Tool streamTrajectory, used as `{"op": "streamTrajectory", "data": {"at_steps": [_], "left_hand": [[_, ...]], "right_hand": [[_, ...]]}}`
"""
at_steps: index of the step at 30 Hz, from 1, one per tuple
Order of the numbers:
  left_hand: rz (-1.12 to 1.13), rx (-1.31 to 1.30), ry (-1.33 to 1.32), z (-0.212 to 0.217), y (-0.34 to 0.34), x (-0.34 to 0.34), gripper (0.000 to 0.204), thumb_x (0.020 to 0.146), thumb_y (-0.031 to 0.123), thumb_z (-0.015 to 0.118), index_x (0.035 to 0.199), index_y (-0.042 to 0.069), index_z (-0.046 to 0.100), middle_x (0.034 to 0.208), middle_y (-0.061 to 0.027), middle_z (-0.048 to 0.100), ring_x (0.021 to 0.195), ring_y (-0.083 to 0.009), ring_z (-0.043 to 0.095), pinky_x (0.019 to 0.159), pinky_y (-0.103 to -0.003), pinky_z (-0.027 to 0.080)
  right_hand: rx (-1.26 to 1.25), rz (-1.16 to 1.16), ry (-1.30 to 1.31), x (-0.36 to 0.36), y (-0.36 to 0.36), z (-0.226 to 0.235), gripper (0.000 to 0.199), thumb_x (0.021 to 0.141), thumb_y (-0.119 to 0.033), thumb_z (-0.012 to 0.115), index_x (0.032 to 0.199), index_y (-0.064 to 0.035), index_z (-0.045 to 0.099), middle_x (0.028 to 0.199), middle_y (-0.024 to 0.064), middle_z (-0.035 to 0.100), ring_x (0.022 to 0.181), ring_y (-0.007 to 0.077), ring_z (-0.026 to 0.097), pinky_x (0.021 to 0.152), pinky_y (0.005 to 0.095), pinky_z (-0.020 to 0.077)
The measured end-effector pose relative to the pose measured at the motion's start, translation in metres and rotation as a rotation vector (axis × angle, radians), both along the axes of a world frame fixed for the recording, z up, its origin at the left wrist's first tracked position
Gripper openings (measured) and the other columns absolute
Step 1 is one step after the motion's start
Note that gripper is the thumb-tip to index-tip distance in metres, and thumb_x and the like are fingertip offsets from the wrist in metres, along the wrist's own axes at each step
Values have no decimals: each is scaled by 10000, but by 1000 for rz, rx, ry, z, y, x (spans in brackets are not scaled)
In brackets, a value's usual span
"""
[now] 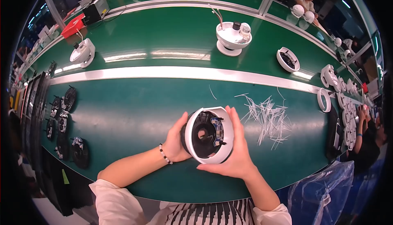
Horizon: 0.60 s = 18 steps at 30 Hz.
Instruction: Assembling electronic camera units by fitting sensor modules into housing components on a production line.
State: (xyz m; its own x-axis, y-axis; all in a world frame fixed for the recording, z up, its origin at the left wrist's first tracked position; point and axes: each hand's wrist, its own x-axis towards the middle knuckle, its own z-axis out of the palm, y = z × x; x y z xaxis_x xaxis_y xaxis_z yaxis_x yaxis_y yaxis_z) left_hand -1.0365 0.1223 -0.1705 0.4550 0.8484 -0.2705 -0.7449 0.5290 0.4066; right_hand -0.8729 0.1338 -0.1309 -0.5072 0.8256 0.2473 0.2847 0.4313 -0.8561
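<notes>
Between my hands is a white ring-shaped housing (227,130), held up over the near part of the table and tilted so its open side shows. Inside it sits a round black plastic part (200,144) with a hole in the middle and a small blue circuit board (217,128) along its right side. My left hand (178,143) is closed around the left side, where a black edge shows behind the white rim. On the right, my right hand (239,153) curves around the wall, thumb below and fingers up along the side. The fingertips behind are partly hidden.
Thin white strips (268,120) lie heaped to the right. Several black round parts (80,152) are at the left. Beyond a metal rail (163,73), white bowl-shaped units (233,40) stand on a green surface. White rings (324,100) line the right edge, near another person (362,147).
</notes>
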Motion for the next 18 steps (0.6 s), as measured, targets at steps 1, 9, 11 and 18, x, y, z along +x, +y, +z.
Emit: {"op": "streamTrajectory", "data": {"at_steps": [1, 9, 11, 18], "left_hand": [[31, -67, -84, -2, 0, -5, 626, 807, 551, 302, 1211, 79, 385, 1199, -131, 430, 1094, -287, 422, 934, -455, 323], [131, -9, -38, -11, -5, -15, 520, 808, 450, 316, 1138, 74, 459, 1112, -113, 502, 1014, -241, 489, 889, -377, 388], [126, 5, -8, -6, -10, -16, 555, 816, 466, 279, 1192, 79, 408, 1162, -102, 469, 1063, -236, 458, 912, -372, 371], [-10, 66, -21, 2, -14, -38, 855, 713, 731, 176, 1272, 96, 299, 1260, -90, 370, 1132, -237, 397, 949, -402, 331]], "right_hand": [[-26, 11, 55, -1, 2, 2, 1182, 449, -247, 829, 1302, 18, 54, 1295, 202, 217, 1187, 319, 271, 954, 405, 275], [198, -93, -143, -30, -16, -5, 1119, 462, -278, 815, 1292, 22, 126, 1301, 236, 178, 1183, 340, 266, 950, 412, 259], [240, -99, -163, -40, -18, -5, 1117, 458, -283, 811, 1288, 27, 132, 1297, 245, 179, 1181, 363, 251, 948, 423, 250], [269, 54, -262, -49, -5, 6, 1172, 407, -299, 822, 1281, 41, 119, 1273, 244, 200, 1141, 395, 264, 921, 451, 272]]}}
